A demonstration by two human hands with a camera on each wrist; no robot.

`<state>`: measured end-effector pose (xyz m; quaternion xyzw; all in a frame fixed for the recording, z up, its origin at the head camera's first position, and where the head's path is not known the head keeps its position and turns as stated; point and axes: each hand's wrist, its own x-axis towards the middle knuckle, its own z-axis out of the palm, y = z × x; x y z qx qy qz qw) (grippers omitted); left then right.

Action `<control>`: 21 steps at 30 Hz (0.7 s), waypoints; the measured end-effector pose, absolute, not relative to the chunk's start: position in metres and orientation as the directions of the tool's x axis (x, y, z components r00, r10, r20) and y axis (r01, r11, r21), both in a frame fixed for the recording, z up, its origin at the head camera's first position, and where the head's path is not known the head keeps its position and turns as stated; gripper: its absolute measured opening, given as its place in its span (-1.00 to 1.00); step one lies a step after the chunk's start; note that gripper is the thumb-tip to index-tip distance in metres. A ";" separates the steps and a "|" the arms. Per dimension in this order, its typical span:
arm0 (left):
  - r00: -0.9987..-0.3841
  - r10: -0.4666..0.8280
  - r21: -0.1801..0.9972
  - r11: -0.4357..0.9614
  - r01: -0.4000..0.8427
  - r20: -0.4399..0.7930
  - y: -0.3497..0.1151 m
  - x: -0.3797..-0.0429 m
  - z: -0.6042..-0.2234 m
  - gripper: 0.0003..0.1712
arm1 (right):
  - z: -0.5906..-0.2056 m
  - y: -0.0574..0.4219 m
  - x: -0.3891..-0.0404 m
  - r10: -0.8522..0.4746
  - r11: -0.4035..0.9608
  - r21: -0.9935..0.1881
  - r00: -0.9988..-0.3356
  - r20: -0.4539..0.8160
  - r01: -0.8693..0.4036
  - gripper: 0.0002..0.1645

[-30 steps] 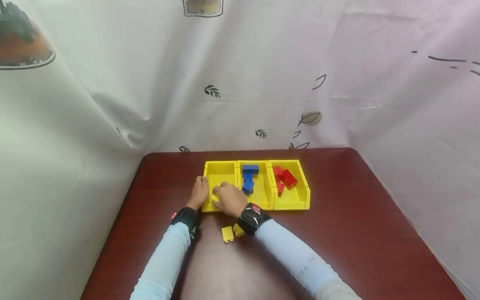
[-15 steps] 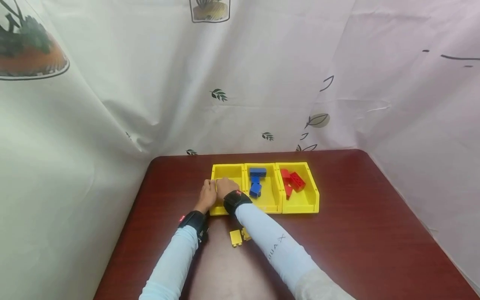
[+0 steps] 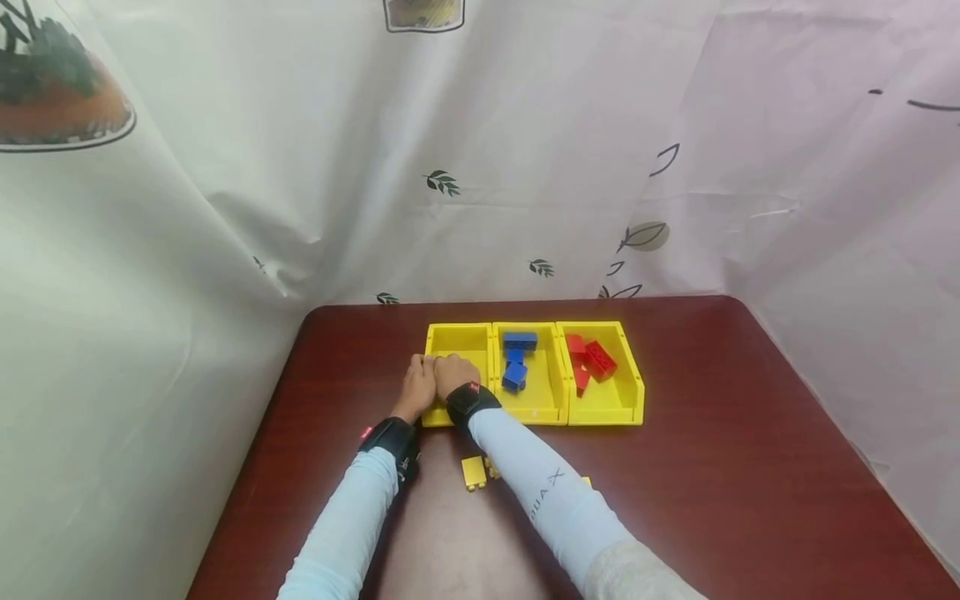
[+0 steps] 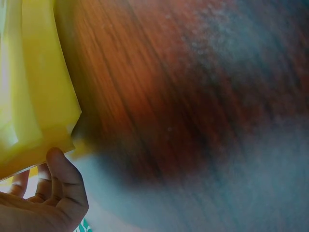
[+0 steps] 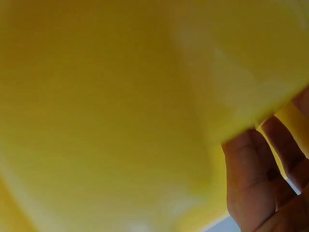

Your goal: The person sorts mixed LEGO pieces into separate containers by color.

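At the left side wall of the leftmost yellow bin (image 3: 459, 337), my left hand (image 3: 417, 388) grips the edge. The left wrist view shows its thumb on the outer face and its fingers beyond the rim (image 4: 36, 166). My right hand (image 3: 455, 375) reaches inside that bin, close against the left hand. In the right wrist view, the right thumb and fingers (image 5: 263, 179) pinch a yellow wall edge (image 5: 241, 130). The hands and right wrist cover much of this bin's floor, so anything beneath them is hidden.
The middle bin (image 3: 546, 396) holds blue bricks (image 3: 520, 341), the right bin (image 3: 622, 408) red bricks (image 3: 601, 361). A yellow brick (image 3: 474, 472) lies in front on the dark red table (image 3: 712, 500); others peek out around the right sleeve (image 3: 540, 475).
My right hand has moved left inside the leftmost bin, from above a yellow piece to the left wall beside my left hand. The left hand stays at that wall.
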<state>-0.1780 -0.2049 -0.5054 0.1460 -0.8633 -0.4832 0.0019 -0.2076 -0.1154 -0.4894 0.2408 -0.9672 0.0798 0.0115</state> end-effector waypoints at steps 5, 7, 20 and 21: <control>-0.956 -0.257 0.837 0.484 -0.254 -0.142 -0.206 -0.178 -0.508 -0.51 | -0.488 -0.115 -0.208 -0.473 0.867 -0.144 -0.879 0.063 -0.477 -0.84; -0.960 -0.248 0.834 0.496 -0.243 -0.132 -0.205 -0.178 -0.509 -0.51 | -0.488 -0.114 -0.208 -0.465 0.872 -0.138 -0.883 0.065 -0.470 -0.84; -0.966 -0.240 0.849 0.487 -0.205 -0.096 -0.204 -0.177 -0.507 -0.53 | -0.477 -0.104 -0.203 -0.476 0.871 -0.139 -0.879 -0.011 -0.471 -0.67; -0.965 -0.242 0.851 0.483 -0.206 -0.097 -0.205 -0.177 -0.507 -0.53 | -0.474 -0.103 -0.201 -0.488 0.866 -0.134 -0.873 -0.012 -0.482 -0.63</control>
